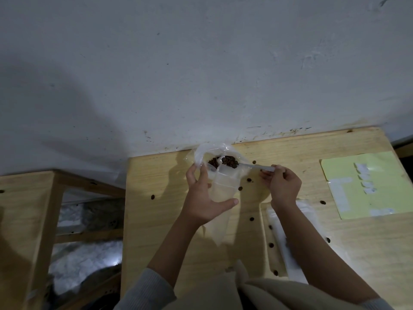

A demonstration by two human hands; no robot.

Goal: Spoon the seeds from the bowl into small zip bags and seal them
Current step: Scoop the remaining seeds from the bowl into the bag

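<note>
One wooden surface [312,247] stands against a pale wall. At its far edge sits one bowl [202,153] lined with clear plastic and holding dark seeds [213,162]. One left hand [204,198] grips one clear zip bag [223,186], fingers curled round its left side and thumb [228,203] across the near side; the bag mouth points toward the bowl. One right hand [282,186] pinches the handle of one spoon [254,166] between its fingers. The spoon head, loaded with seeds, sits at the bag mouth, just beside the bowl. Loose seeds [248,180] lie scattered on the surface, at least ten, near and to the right of the bag. One stack of empty bags [288,242] lies under the right forearm. One yellow sheet [362,175] carrying white labels lies at the far right; the label count cannot be told
</note>
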